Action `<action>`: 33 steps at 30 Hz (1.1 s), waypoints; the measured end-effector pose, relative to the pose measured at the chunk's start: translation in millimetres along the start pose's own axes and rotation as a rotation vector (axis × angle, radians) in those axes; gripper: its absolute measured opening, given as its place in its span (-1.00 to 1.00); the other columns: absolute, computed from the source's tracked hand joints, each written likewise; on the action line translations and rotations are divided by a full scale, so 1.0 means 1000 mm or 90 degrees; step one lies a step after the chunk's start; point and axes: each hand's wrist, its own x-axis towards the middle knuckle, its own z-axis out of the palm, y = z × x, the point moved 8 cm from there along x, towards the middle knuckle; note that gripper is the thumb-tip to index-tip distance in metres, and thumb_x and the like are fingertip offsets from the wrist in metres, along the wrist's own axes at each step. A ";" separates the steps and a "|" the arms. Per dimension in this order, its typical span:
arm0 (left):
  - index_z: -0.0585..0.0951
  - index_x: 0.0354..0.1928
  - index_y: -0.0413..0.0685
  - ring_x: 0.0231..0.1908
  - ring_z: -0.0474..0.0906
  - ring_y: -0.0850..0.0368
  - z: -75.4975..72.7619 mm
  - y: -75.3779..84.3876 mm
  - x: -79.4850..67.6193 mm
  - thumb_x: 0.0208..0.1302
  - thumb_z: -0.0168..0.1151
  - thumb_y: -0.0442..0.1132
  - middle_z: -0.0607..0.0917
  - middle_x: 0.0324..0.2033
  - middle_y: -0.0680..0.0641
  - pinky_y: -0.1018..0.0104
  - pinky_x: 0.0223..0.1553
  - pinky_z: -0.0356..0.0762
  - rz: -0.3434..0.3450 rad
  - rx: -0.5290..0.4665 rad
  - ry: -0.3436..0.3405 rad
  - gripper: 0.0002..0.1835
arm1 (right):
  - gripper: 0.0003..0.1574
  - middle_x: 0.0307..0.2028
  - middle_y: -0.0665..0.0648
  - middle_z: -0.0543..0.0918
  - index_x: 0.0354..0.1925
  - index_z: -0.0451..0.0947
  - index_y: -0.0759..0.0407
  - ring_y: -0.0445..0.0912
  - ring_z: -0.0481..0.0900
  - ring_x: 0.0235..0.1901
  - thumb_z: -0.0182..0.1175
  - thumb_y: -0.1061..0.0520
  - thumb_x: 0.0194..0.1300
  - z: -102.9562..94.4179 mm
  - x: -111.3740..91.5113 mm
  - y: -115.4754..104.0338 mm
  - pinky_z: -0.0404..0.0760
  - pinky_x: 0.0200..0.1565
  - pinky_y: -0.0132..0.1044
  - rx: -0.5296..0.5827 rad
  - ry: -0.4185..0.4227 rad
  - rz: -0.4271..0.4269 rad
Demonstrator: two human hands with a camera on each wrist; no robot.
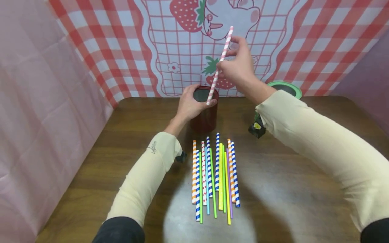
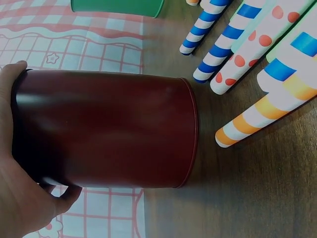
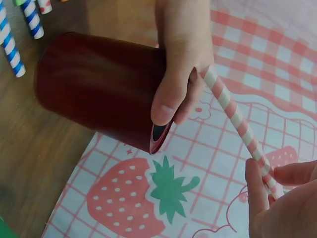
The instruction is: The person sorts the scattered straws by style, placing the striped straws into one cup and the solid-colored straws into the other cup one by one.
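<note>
The left hand (image 1: 192, 102) has hold of the dark red cup (image 1: 204, 118) at its upper end, thumb on the near side and fingers round the far side; the grip is open to the cup's width. The cup stands upright on the table (image 1: 143, 116), at the far edge, mouth upward. The right hand (image 1: 240, 65) pinches a pink-and-white striped straw (image 1: 214, 82) between thumb and fingers, grip closed to the straw's thickness. The straw is raised and tilted, its upper end leaning away from the person, its lower end by the cup's mouth and the left thumb; contact there cannot be determined.

Nearer the person, a loose row of straws (image 1: 221, 175) lies roughly side by side: orange-striped, blue-striped, red-dotted, plain green, light blue, yellow and purple. A green container (image 2: 119, 6) stands to the right of the cup, partly hidden behind the right forearm in the head view. Behind the table hangs a checked cloth (image 1: 168, 50) with printed strawberries. Both sleeves (image 1: 146, 179) are cream-coloured, with dark fabric higher up.
</note>
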 end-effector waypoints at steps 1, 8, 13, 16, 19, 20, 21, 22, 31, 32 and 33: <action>0.32 0.37 -0.02 0.23 0.29 0.05 0.000 0.000 0.000 -0.11 0.47 0.25 0.33 0.30 -0.07 0.17 0.20 0.35 -0.001 0.001 0.000 0.00 | -0.01 0.09 0.06 0.41 0.40 0.07 -0.18 -0.12 0.54 -0.28 0.18 0.42 0.17 0.001 0.002 0.000 0.66 -0.21 -0.30 -0.003 0.010 -0.001; 0.31 0.38 0.01 0.20 0.31 0.09 0.001 -0.001 0.000 -0.13 0.44 0.32 0.33 0.30 -0.05 0.19 0.17 0.38 -0.004 -0.007 -0.002 0.04 | -0.03 0.04 0.02 0.45 0.39 0.10 -0.16 -0.19 0.53 -0.33 0.16 0.41 0.12 0.005 0.010 0.005 0.61 -0.17 -0.32 -0.045 0.060 -0.012; 0.30 0.38 0.00 0.22 0.29 0.07 0.001 -0.002 0.000 -0.11 0.44 0.31 0.31 0.31 -0.05 0.16 0.19 0.37 -0.007 -0.014 -0.001 0.03 | -0.07 -0.01 0.01 0.45 0.37 0.12 -0.15 -0.19 0.54 -0.35 0.15 0.41 0.14 0.008 0.014 0.006 0.59 -0.19 -0.32 -0.043 0.077 -0.038; 0.31 0.38 -0.01 0.23 0.29 0.06 0.000 -0.002 0.000 -0.12 0.44 0.29 0.31 0.31 -0.05 0.17 0.20 0.35 -0.006 -0.010 0.004 0.03 | -0.09 -0.04 0.02 0.48 0.36 0.13 -0.12 -0.18 0.57 -0.32 0.14 0.40 0.13 0.013 0.015 0.008 0.60 -0.20 -0.33 -0.060 0.081 -0.056; 0.32 0.37 -0.02 0.22 0.30 0.05 0.000 -0.002 -0.001 -0.10 0.44 0.28 0.32 0.31 -0.06 0.18 0.19 0.36 -0.002 -0.009 0.006 0.01 | -0.08 -0.02 0.04 0.50 0.37 0.13 -0.11 -0.15 0.61 -0.24 0.14 0.39 0.11 0.019 0.014 0.016 0.61 -0.21 -0.34 -0.082 0.075 -0.054; 0.32 0.37 -0.03 0.21 0.31 0.05 0.000 -0.002 -0.001 -0.10 0.44 0.28 0.32 0.31 -0.06 0.18 0.18 0.36 -0.002 -0.010 0.005 0.01 | -0.08 -0.01 0.05 0.51 0.37 0.13 -0.10 -0.14 0.61 -0.22 0.14 0.38 0.11 0.021 0.014 0.020 0.61 -0.20 -0.34 -0.088 0.072 -0.050; 0.31 0.37 -0.03 0.21 0.31 0.04 0.000 -0.002 -0.001 -0.10 0.44 0.28 0.32 0.31 -0.06 0.19 0.18 0.37 -0.004 -0.011 0.004 0.01 | -0.07 0.00 0.07 0.52 0.38 0.13 -0.10 -0.13 0.62 -0.19 0.14 0.38 0.10 0.023 0.013 0.023 0.61 -0.20 -0.33 -0.091 0.068 -0.048; 0.31 0.37 -0.02 0.20 0.32 0.04 0.001 -0.002 -0.001 -0.09 0.44 0.28 0.31 0.31 -0.06 0.19 0.17 0.38 -0.004 -0.012 0.003 0.00 | -0.07 0.00 0.07 0.52 0.38 0.13 -0.09 -0.12 0.62 -0.17 0.15 0.37 0.11 0.025 0.013 0.026 0.61 -0.19 -0.33 -0.097 0.064 -0.044; 0.36 0.33 -0.04 0.19 0.33 0.05 -0.001 0.000 -0.001 -0.10 0.47 0.22 0.35 0.28 -0.05 0.21 0.17 0.36 0.018 -0.003 0.015 -0.04 | -0.35 -0.07 0.14 0.65 0.21 0.37 0.13 -0.10 0.63 -0.12 0.19 0.27 0.11 0.042 0.007 0.044 0.53 0.00 -0.28 -0.182 0.034 -0.082; 0.37 0.32 -0.04 0.20 0.34 0.05 -0.002 0.001 0.000 -0.10 0.48 0.21 0.36 0.27 -0.06 0.22 0.18 0.35 0.023 0.000 0.018 -0.06 | -0.37 -0.08 0.14 0.65 0.19 0.39 0.15 -0.10 0.63 -0.12 0.19 0.28 0.09 0.045 0.007 0.045 0.53 -0.01 -0.28 -0.183 0.028 -0.084; 0.38 0.32 -0.05 0.20 0.34 0.05 -0.002 0.001 0.000 -0.10 0.48 0.19 0.37 0.26 -0.06 0.22 0.18 0.34 0.027 0.003 0.020 -0.07 | -0.39 -0.09 0.15 0.66 0.16 0.41 0.17 -0.09 0.64 -0.13 0.19 0.28 0.08 0.047 0.007 0.046 0.54 -0.02 -0.28 -0.183 0.024 -0.090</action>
